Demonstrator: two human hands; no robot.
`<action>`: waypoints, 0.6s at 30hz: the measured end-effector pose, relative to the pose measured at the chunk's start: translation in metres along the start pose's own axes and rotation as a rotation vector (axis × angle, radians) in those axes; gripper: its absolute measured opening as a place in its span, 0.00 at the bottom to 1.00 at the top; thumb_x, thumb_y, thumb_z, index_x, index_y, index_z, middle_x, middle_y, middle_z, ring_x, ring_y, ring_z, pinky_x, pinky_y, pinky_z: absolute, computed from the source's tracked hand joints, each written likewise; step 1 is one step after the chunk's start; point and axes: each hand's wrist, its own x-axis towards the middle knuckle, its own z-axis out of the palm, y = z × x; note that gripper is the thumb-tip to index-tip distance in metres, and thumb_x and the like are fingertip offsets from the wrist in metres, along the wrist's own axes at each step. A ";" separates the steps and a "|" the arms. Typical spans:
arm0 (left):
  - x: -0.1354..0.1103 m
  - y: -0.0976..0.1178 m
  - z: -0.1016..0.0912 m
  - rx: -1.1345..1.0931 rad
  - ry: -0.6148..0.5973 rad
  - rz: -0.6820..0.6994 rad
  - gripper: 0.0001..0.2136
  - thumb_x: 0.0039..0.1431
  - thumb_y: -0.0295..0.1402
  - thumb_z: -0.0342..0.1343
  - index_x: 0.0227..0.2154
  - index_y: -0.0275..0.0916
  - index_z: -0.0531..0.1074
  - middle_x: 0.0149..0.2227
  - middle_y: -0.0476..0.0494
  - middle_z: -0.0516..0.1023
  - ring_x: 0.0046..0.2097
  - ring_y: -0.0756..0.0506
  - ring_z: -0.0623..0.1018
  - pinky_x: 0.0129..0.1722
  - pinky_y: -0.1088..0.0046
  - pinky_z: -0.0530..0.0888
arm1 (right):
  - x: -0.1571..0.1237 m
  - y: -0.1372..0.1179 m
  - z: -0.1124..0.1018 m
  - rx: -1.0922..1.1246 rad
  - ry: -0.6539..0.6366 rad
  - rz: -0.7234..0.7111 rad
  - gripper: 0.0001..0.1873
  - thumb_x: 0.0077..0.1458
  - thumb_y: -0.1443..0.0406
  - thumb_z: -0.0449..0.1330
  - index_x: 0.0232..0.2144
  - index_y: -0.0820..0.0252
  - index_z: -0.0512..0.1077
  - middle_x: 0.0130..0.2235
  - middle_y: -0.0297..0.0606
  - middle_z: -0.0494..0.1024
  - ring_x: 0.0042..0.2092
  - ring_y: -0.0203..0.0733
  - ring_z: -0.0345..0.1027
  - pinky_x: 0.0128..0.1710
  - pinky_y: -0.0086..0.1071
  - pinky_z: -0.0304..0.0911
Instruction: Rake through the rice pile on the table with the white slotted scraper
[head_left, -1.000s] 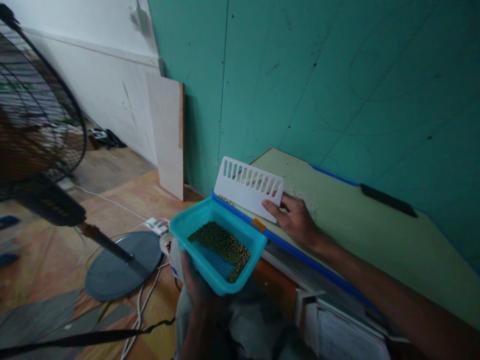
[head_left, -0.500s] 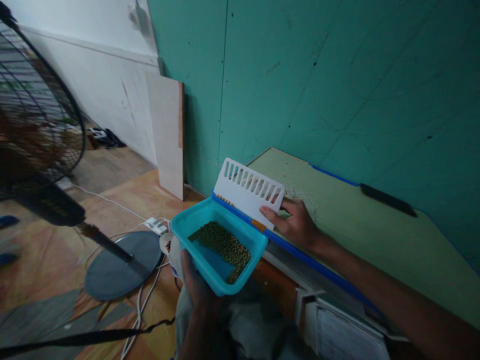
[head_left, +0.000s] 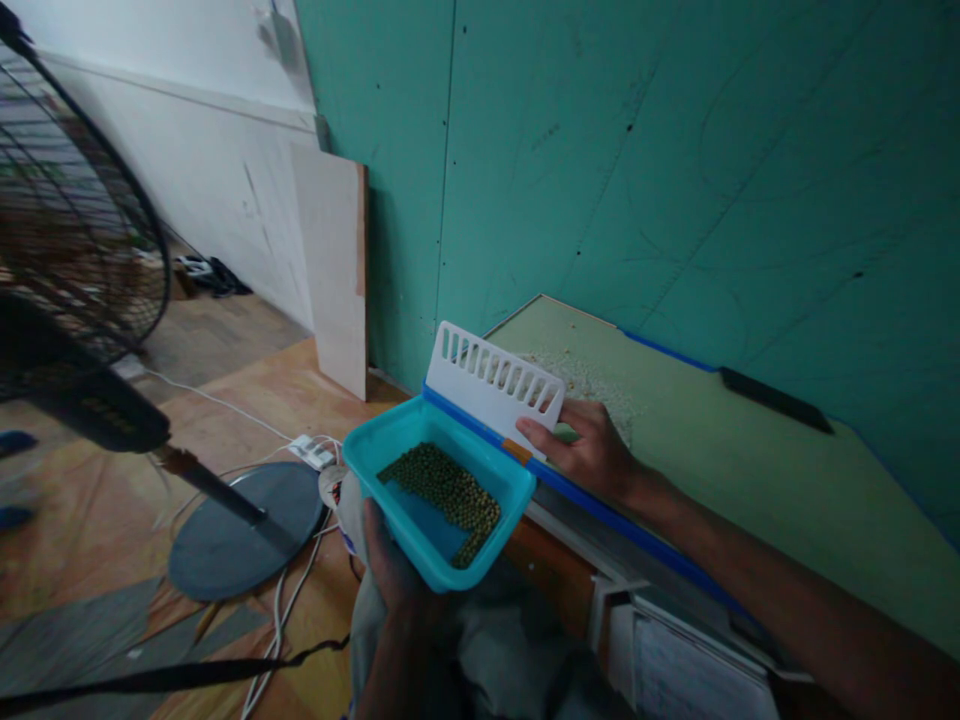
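Note:
My left hand point(head_left: 396, 570) grips a turquoise plastic basin point(head_left: 367, 480) from below and its near-left side; most of its fingers are hidden underneath. Inside lie green and tan beans point(head_left: 442, 490), spread in a band across the bottom. The basin's far rim sits against the blue edge of a pale green table point(head_left: 720, 450). My right hand point(head_left: 589, 445) pinches the right end of a white slotted plastic scraper point(head_left: 480, 385), thumb in front. Its lower edge stands at the table's blue edge, beside the basin rim. Pale crumbs or grains point(head_left: 600, 385) are scattered on the table behind it.
A floor fan point(head_left: 82, 390) with a round grey base point(head_left: 244, 530) stands at the left. A white power strip point(head_left: 311, 452) and cables lie beside it. A board point(head_left: 330, 270) leans at the green wall point(head_left: 600, 150). A dark strip point(head_left: 776, 398) rests along the table's back edge.
The scraper has shifted slightly left and down towards the basin rim, and the tan beans formerly at its lower left edge no longer show. The fan head has turned. My left hand stays put.

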 end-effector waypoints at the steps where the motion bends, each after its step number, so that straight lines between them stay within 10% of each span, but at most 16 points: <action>1: 0.001 0.000 0.000 0.001 0.003 0.016 0.12 0.66 0.47 0.59 0.41 0.48 0.84 0.40 0.46 0.87 0.63 0.38 0.75 0.61 0.63 0.72 | 0.000 0.000 0.000 0.003 -0.004 0.003 0.12 0.64 0.59 0.61 0.36 0.57 0.82 0.37 0.40 0.86 0.38 0.45 0.81 0.41 0.41 0.77; 18: 0.002 0.001 -0.005 0.011 -0.010 -0.067 0.15 0.68 0.47 0.55 0.44 0.47 0.83 0.42 0.45 0.87 0.61 0.37 0.77 0.58 0.62 0.74 | 0.006 0.000 -0.003 0.048 0.323 0.317 0.19 0.62 0.52 0.62 0.26 0.59 0.73 0.22 0.31 0.72 0.24 0.35 0.61 0.24 0.30 0.55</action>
